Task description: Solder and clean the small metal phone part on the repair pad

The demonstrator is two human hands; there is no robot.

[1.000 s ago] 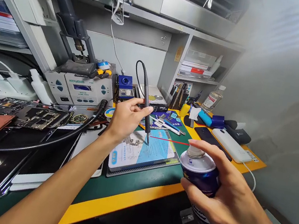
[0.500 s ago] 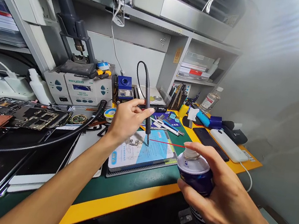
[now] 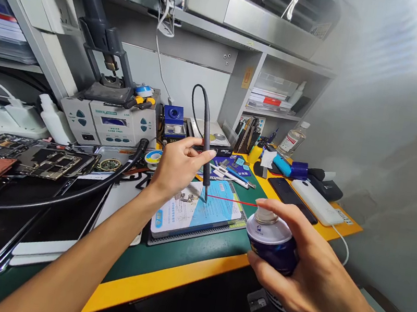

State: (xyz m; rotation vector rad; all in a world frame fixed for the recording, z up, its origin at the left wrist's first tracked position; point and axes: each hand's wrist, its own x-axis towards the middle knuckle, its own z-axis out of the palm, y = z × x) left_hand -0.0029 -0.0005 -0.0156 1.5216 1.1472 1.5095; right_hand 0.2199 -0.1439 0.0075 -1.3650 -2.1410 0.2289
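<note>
Between thumb and fingers, my left hand (image 3: 178, 167) grips a black soldering iron (image 3: 206, 145), tip down over a blue-and-white booklet or box (image 3: 220, 205). Whether the tip touches that surface I cannot tell. My right hand (image 3: 300, 249) is wrapped round a dark blue spray can (image 3: 273, 248), with the index finger on its white nozzle. From the nozzle a thin red straw (image 3: 231, 200) runs left, its end close to the iron's tip. A small metal-framed part (image 3: 186, 198) lies on the booklet, left of the tip.
A hot-air station (image 3: 114, 122) stands at the back left, its thick black hose (image 3: 78, 200) crossing the left side. Circuit boards (image 3: 56, 164) lie there. Pens and tweezers (image 3: 231, 175) sit behind the booklet. At right are a dark phone (image 3: 292, 200) and a white power bank (image 3: 317, 207).
Almost nothing differs. The view has shifted very slightly; both hands keep their grips, with the straw still near the iron's tip.
</note>
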